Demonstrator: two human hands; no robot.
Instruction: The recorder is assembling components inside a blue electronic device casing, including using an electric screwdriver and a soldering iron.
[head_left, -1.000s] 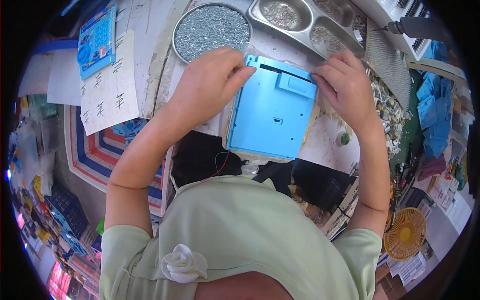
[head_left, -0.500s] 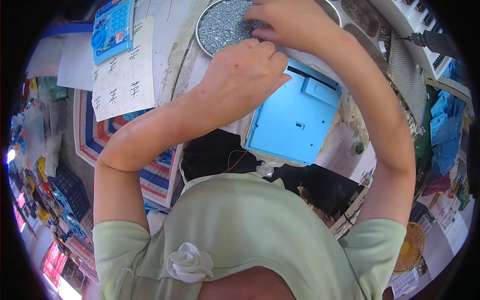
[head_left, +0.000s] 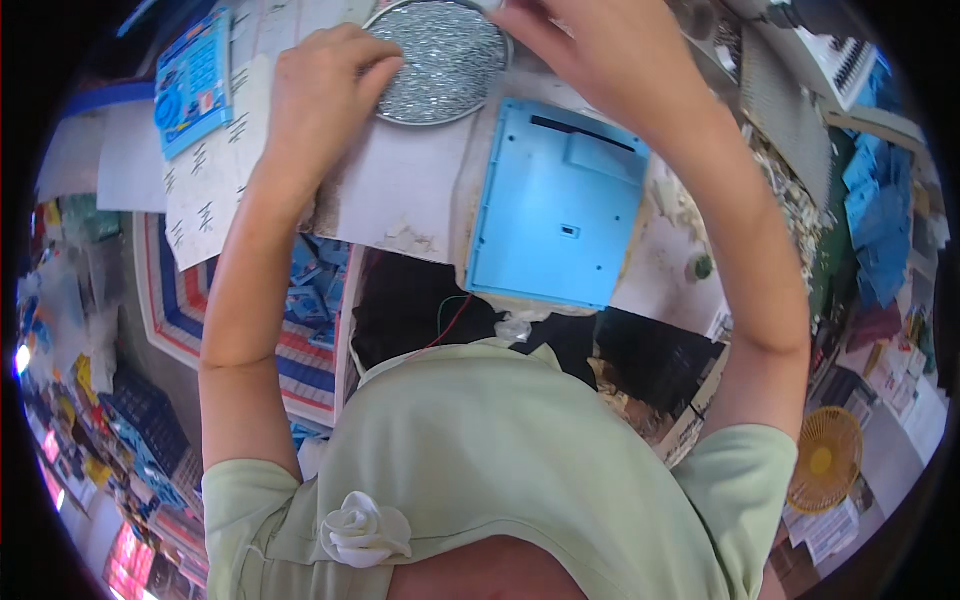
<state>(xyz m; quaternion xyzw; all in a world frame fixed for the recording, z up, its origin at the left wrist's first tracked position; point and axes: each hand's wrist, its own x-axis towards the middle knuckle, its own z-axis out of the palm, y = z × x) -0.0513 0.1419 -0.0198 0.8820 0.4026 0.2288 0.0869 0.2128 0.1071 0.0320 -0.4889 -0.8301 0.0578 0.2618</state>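
On the bench [head_left: 410, 185] I monitor remotely, a blue plastic housing [head_left: 535, 205] lies just beside a round tray [head_left: 430, 123], likely light, stiff, best held by its side edges. Left hand [head_left: 325, 80] curled, right hand [head_left: 600, 40] cropped: either's grip I cannot tell.

The surface [head_left: 415, 190] occupies the upper middle of the frame. The round tray [head_left: 428, 123], at top centre, contains screws [head_left: 440, 70]. The left hand [head_left: 325, 85] is at the tray's left rim and the right hand [head_left: 575, 35] at its right rim; contact cannot be determined. The housing panel [head_left: 530, 230] lies at frame centre, below and right of the tray. At upper left, a keypad device [head_left: 195, 85] overlaps a paper sheet [head_left: 190, 215]. Below the sheet, a bin [head_left: 152, 290] contains parts [head_left: 308, 300]. A basket [head_left: 822, 460] sits at lower right.
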